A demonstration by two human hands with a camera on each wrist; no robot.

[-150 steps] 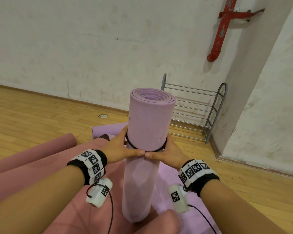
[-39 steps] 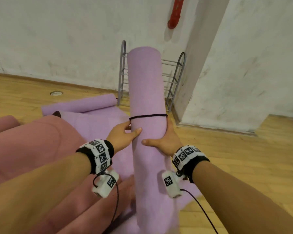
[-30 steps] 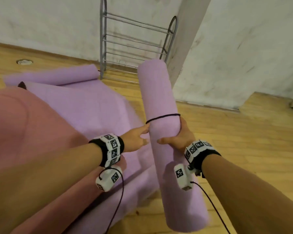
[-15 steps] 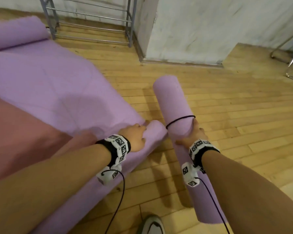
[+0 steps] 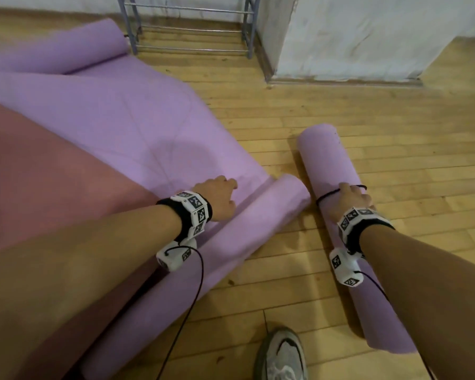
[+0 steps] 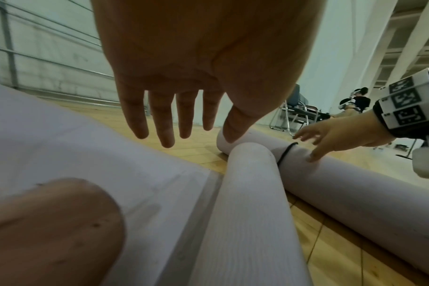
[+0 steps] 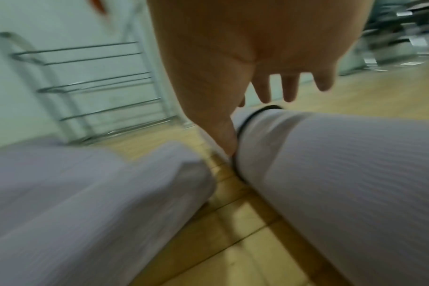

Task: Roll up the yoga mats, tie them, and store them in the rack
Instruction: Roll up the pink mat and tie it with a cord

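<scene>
A rolled lilac mat (image 5: 329, 165) lies on the wooden floor at the right, with a black band (image 5: 327, 194) round its middle. My right hand (image 5: 351, 197) rests on this roll at the band, fingers straight and spread (image 6: 331, 137); the thumb touches the roll's side in the right wrist view (image 7: 257, 96). My left hand (image 5: 220, 196) hovers with straight fingers (image 6: 189, 133) over the spread sheet, just behind the curled near end (image 5: 231, 231) of a second lilac mat (image 5: 121, 119). It holds nothing.
A grey metal rack (image 5: 189, 26) stands against the wall at the back, beside a white pillar (image 5: 340, 37). A pink mat (image 5: 39, 165) overlaps the lilac sheet at the left. My shoe (image 5: 280, 357) is on the floor in front. Folding chairs (image 6: 294, 114) and people are far off.
The tied roll, earlier held upright in both hands, has been lowered flat onto the floor at the right. My left hand let go and moved over the second mat; my right grip loosened.
</scene>
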